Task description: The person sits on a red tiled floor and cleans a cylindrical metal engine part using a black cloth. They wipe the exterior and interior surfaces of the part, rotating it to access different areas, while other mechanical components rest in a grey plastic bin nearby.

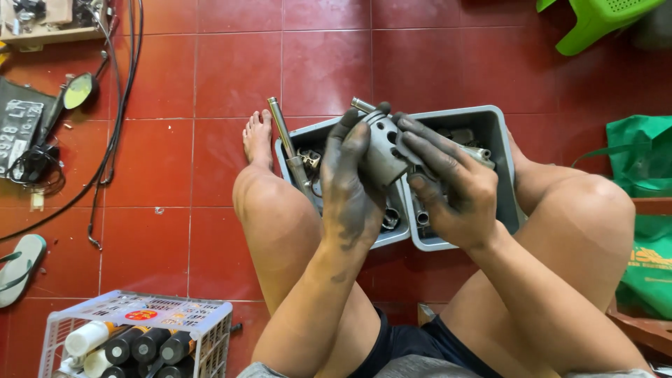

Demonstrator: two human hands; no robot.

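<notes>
Two plastic bins [497, 150] sit side by side on the floor [210, 140] between the person's knees, with metal parts in them. Above the bins, the left hand [350, 185] and right hand [448, 185] hold a metal cylinder [383, 157] between them. A crate of tubes [140, 336] stands at lower left, a sandal [21, 269] left of it.

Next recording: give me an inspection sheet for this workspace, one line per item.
Surface: red tiled floor, person seated on it.
Job's things: grey perforated metal cylinder, held above two grey bins of metal parts.
Clutter: long metal rod leaning out of one bin; white crate of spray cans; sandal; mirror.
Grippers: left hand and right hand, both grease-blackened, grip the cylinder.
Cables: black cables trailing across the floor.
Surroundings: green stool, green bag.
</notes>
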